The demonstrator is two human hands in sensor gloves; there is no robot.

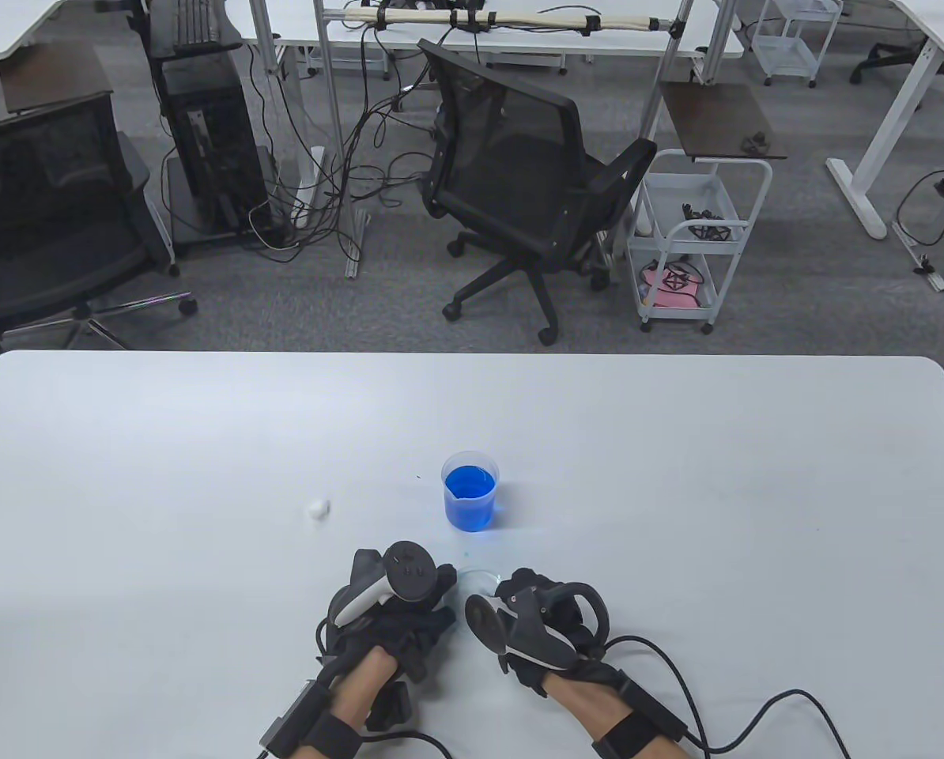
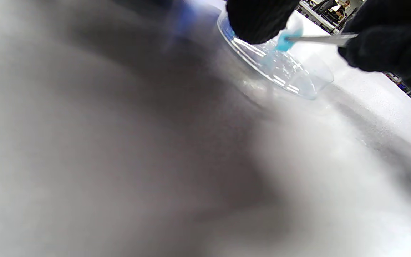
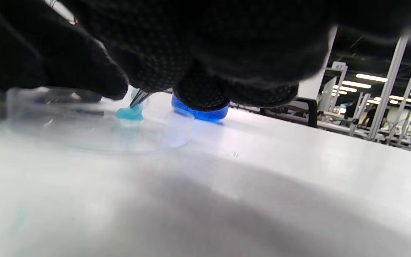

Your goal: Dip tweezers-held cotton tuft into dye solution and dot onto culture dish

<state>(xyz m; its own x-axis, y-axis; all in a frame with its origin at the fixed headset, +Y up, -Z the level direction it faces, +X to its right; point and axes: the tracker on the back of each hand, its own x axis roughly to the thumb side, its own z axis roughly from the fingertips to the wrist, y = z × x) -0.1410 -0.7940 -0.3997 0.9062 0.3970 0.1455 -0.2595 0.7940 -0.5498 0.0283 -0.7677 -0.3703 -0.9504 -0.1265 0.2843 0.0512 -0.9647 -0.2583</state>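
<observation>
- The right hand [image 1: 547, 624] pinches the tweezers [image 2: 325, 39] between curled fingers; the metal tips run out from that pinch toward the left hand.
- At the end of those tips sits the cotton tuft [image 3: 130, 113], stained blue, clamped between the tweezer points and lying just beyond the right hand's fingertips [image 3: 114, 89].
- The tuft is inside the rim of the culture dish [image 3: 177, 134], low over its clear floor; whether it actually touches the floor cannot be told, though a faint blue tint shows in the dish beneath it.
- The dish lies flat on the white table [image 1: 677, 474], between the two hands and mostly hidden under them in the table view.
- The left hand [image 1: 393, 609] is at the dish's rim: one gloved fingertip [image 2: 259, 19] comes down onto the dish's near edge, right beside the tuft. How tightly it holds the dish cannot be told.
- The beaker of blue dye [image 1: 470, 490] stands upright just beyond both hands, apart from the dish.
- A spare white cotton ball [image 1: 318, 508] lies on the table, beyond the left hand and out to its left.
</observation>
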